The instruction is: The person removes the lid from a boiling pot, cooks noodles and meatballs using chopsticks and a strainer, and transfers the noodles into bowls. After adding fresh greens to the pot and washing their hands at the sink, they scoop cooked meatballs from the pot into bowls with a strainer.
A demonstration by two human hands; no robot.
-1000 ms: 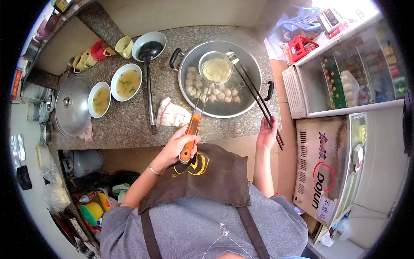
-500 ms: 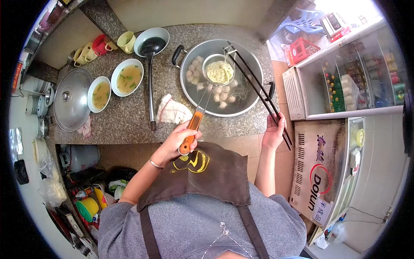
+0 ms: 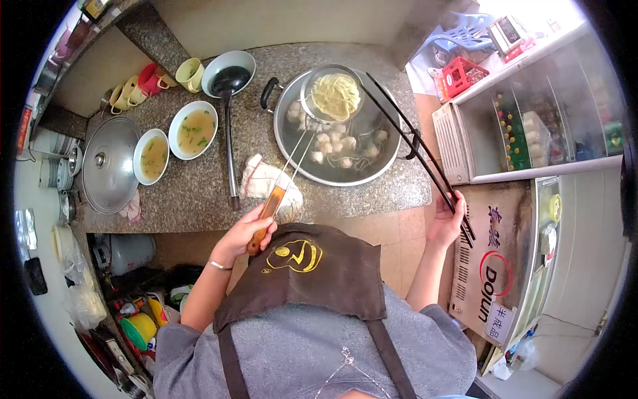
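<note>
Gripping the strainer handle (image 3: 273, 201) in our left hand (image 3: 247, 233) and long chopsticks (image 3: 436, 177) in our right hand (image 3: 446, 220), we have both hands apart; the noodles (image 3: 337, 96) sit in the wire basket (image 3: 305, 100) over the pot (image 3: 339, 183), forward-right along the handle's slant, chopstick tips just beside the basket's right edge.

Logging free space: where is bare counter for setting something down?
Bare counter lies in front of the soup bowls, left of the ladle, and between ladle and pot, behind the cloth. Cups, soup bowls and lid crowd the counter's left.
</note>
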